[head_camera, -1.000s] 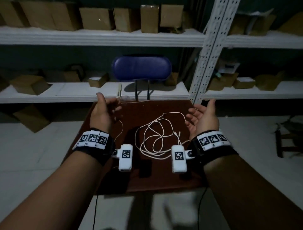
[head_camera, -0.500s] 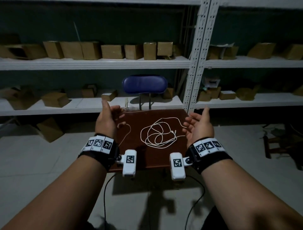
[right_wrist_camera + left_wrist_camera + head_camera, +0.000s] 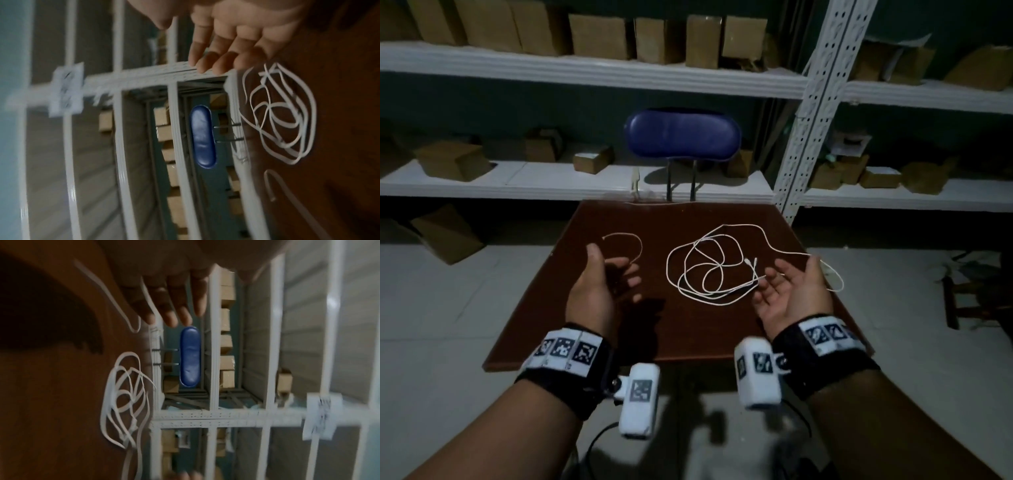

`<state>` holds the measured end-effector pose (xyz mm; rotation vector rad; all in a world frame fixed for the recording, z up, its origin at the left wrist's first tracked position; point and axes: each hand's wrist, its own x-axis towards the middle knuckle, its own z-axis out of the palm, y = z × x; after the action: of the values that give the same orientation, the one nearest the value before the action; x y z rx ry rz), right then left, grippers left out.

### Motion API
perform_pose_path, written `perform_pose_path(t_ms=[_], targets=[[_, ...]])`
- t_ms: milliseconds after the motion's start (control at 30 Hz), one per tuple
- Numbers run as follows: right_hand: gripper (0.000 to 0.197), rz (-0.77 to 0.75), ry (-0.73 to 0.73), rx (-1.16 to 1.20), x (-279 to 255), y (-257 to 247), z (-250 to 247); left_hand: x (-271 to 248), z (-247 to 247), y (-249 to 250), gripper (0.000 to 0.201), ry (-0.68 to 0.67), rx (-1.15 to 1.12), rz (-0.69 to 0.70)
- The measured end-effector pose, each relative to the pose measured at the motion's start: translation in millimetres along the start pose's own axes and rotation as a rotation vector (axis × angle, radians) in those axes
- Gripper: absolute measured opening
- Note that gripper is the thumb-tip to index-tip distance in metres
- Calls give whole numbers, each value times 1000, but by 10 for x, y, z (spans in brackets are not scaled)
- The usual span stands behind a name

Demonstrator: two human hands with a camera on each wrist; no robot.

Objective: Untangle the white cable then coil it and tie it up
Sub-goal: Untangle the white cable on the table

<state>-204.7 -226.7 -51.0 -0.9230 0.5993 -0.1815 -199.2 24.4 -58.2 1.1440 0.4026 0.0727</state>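
Observation:
The white cable (image 3: 705, 267) lies in a loose tangle of loops on the middle of the brown table (image 3: 688, 335), one end trailing past the right edge. A short curved white strand (image 3: 631, 240) lies apart at the left. My left hand (image 3: 613, 263) hovers left of the tangle with relaxed fingers, holding nothing. My right hand (image 3: 787, 274) is palm up at the tangle's right side, fingers spread and empty. The left wrist view shows straight fingers (image 3: 170, 305) above the cable (image 3: 127, 394). The right wrist view shows fingers (image 3: 222, 53) near the cable (image 3: 277, 113).
A blue chair back (image 3: 683, 137) stands behind the table's far edge. White metal shelving (image 3: 592, 72) with several cardboard boxes fills the wall behind. A shelf upright (image 3: 811, 113) rises near the table's far right corner. Pale floor surrounds the table.
Both hands have come down closer to the table top on either side of the tangle and stay empty. The cable lies as it did.

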Motion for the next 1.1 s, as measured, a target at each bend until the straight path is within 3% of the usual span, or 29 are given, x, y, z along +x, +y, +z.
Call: perform_pose_path(t_ms=[67,167,300,433,567,767,1100], targets=[[60,20,-31,38,106,-27,96,90,92,-32,66,-34,-2,-18],[60,-22,-13,-110,251,103,69,215,112,-172,64,22,11,-83],[67,131,-28,-245,382,168,-72,381,151,-289,66,34,2,-215],[73,27,-37,-405,459,160,-107,434,214,-371,69,16,13,-252],[81,45,-111,-518,432,261,-70,388,290,-478,78,-36,33,-355],[92,101,-260,-664,407,233,-34,334,432,-543,72,-82,39,-390],[82,82,-326,-971,403,260,-43,405,355,-526,76,-105,62,-420]])
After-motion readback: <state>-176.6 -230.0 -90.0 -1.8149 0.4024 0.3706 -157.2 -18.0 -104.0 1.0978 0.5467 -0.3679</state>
